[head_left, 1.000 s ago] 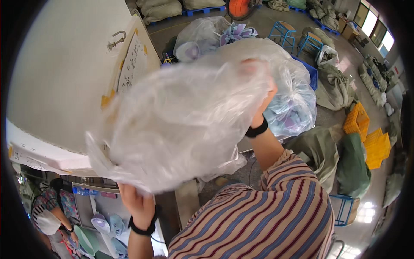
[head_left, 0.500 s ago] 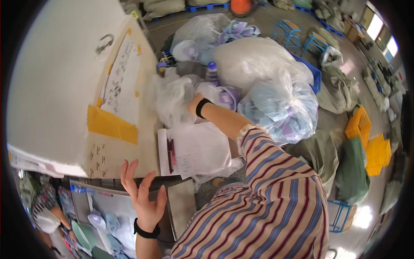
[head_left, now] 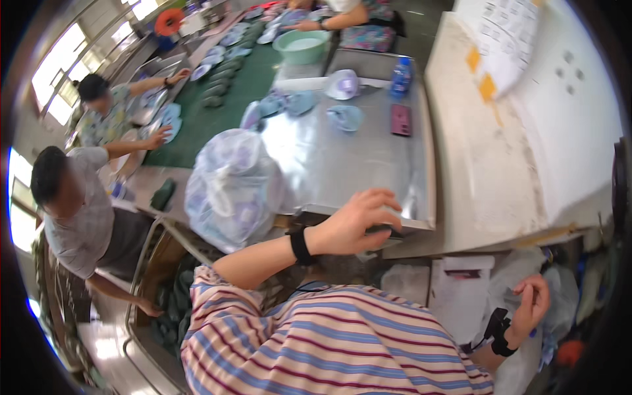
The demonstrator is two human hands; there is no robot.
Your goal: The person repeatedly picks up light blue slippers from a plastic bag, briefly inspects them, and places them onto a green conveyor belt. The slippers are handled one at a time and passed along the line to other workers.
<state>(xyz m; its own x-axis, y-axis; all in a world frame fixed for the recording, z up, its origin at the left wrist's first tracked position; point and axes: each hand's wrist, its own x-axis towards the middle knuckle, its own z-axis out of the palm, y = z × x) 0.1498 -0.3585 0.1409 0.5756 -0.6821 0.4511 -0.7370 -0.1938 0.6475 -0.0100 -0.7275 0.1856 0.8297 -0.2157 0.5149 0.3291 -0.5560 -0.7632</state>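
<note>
My left hand hovers above the near edge of a metal-topped table, its fingers apart and slightly bent, with nothing seen in it. My right hand is low on the right, beside clear plastic bags; its fingers look loosely parted and hold nothing I can make out. On the metal top lie a pink phone, a blue bottle, a lilac-and-white cup-shaped fabric piece and a light blue one. A full plastic bag of pale pieces stands at the table's left.
A white partition with taped paper rises to the right. Clipboard papers lie below it. Co-workers work at the left along a green tabletop, and another person's arm shows beyond a green basin.
My view has swung left from the bags and papers to the metal table. My right hand has come away from the plastic bags; my left hand is now over the table's edge.
</note>
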